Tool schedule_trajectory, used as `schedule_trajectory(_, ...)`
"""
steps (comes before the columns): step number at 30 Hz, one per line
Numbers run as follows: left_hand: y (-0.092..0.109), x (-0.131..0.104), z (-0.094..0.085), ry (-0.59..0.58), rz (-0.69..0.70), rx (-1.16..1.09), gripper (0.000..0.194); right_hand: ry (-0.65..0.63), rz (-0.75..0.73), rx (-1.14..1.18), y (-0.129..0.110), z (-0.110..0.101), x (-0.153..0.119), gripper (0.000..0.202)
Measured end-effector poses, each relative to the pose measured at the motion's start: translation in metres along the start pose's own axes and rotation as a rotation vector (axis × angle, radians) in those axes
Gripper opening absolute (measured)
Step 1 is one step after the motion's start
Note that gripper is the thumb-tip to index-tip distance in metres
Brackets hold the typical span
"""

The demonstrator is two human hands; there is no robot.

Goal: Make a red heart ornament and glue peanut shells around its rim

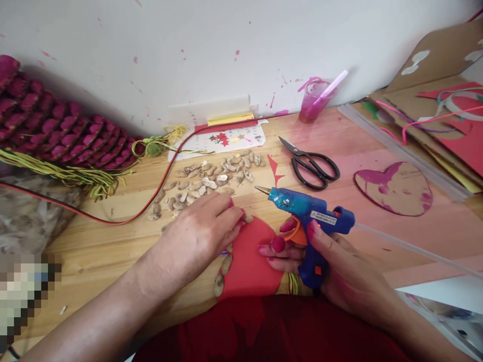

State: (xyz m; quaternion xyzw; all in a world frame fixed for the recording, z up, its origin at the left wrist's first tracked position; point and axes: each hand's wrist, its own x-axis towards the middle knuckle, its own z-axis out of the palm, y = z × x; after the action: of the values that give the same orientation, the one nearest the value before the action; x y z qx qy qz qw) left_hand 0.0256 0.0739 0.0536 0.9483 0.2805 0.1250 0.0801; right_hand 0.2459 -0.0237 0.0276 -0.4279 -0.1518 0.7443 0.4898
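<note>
A red card shape (252, 256) lies at the table's front edge, with several peanut shells (226, 264) along its left edge. My left hand (207, 226) is at the card's upper left, its fingers pinched on a peanut shell (248, 218) at the rim. My right hand (332, 256) is wrapped round a blue glue gun (298, 201) with an orange trigger; its nozzle points left, above the card. Some fingers of that hand touch the card's right side. Loose peanut shells (211, 176) are spread beyond my left hand.
Black-handled scissors (311, 163) lie behind the glue gun. A pink-stained cup (315, 103) stands by the wall. To the right are a cardboard heart (396, 188) and stacked cardboard (415, 115). A red-black cable (151, 201) curves across the left, near a magenta scaled object (64, 120).
</note>
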Motion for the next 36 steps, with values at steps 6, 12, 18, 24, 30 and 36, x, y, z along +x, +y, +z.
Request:
schedule_trajectory(6, 0.0000, -0.0009, -0.0014, -0.019, -0.003, 0.020, 0.019, 0.033, 0.028, 0.007, -0.0027, 0.0011, -0.0003, 0.034)
schedule_trajectory(12, 0.0009, -0.0005, -0.0009, -0.018, -0.005, 0.020, 0.019, 0.013, 0.023, -0.014, -0.0022, 0.0010, -0.0016, 0.035)
schedule_trajectory(18, 0.0012, 0.0006, 0.0022, -0.027, -0.006, 0.021, 0.018, 0.033, 0.025, -0.014, -0.0019, 0.0009, -0.0020, 0.035)
schedule_trajectory(24, 0.0011, 0.0011, 0.0039, -0.023, -0.009, 0.029, 0.018, -0.007, 0.011, -0.016, -0.0014, 0.0002, -0.0006, 0.033)
schedule_trajectory(30, 0.0013, 0.0018, 0.0038, -0.015, -0.006, 0.033, 0.017, 0.001, 0.022, -0.006, -0.0019, 0.0008, -0.0005, 0.033)
schedule_trajectory(36, 0.0010, 0.0022, 0.0039, -0.035, -0.016, 0.034, 0.019, 0.006, 0.025, -0.015, -0.0027, 0.0016, 0.0000, 0.034)
